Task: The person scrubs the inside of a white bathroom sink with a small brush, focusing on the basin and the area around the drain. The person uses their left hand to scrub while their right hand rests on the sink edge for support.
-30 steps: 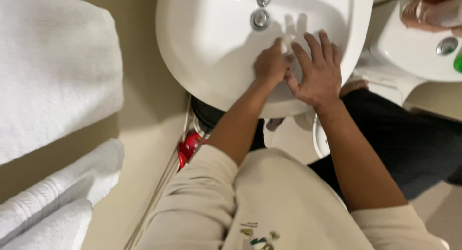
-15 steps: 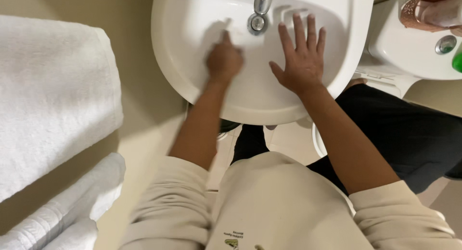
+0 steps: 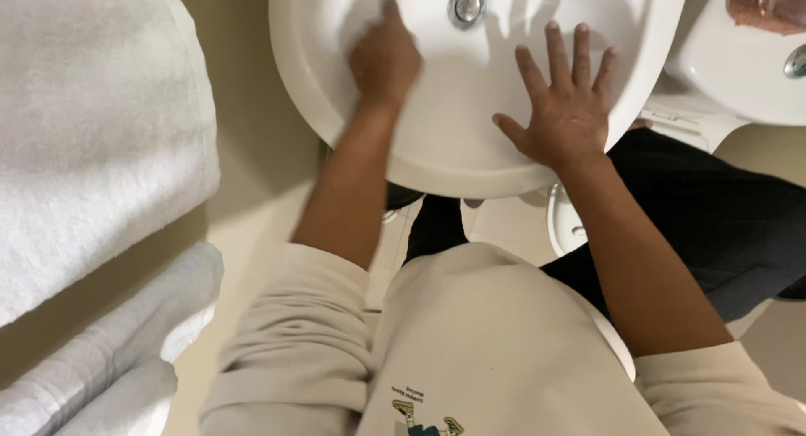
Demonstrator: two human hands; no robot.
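left hand (image 3: pixel 384 62) is curled tight over a white cloth (image 3: pixel 363 18) (mostly hidden), pressing it inside the sink basin (image 3: pixel 453 142), left of the drain (image 3: pixel 467 6); right hand (image 3: pixel 562 108) lies flat, fingers spread, right of the drain.

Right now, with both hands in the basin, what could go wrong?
1. The right hand lies flat, fingers spread, on the sloping inner wall of the sink; if that surface is wet, it may slide.
2. The left hand presses a white cloth close to the drain; a corner could catch there.
3. The person leans over the front rim, so a slip could tip their weight forward.
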